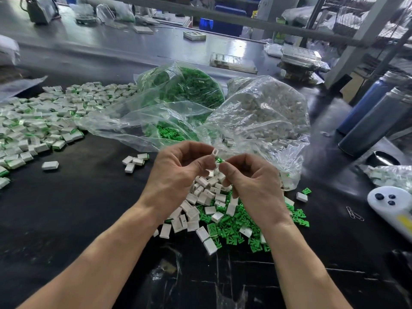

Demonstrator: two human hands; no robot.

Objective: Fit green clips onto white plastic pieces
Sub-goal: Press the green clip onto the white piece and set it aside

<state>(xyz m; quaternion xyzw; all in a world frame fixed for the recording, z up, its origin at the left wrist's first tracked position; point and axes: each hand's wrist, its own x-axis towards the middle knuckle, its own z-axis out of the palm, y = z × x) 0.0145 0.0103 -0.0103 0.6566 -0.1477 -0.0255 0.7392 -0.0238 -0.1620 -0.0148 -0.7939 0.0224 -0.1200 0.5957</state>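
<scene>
Above the mixed pile (214, 210) on the worktop (84, 197), our left hand (176, 172) pinches a white piece (213, 160) while our right hand (252, 181) pinches a green clip (219, 160); we should square the clip to its opening before pressing.

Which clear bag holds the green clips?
The left bag, behind the left hand; it shows green, while the right bag holds white pieces.
</scene>
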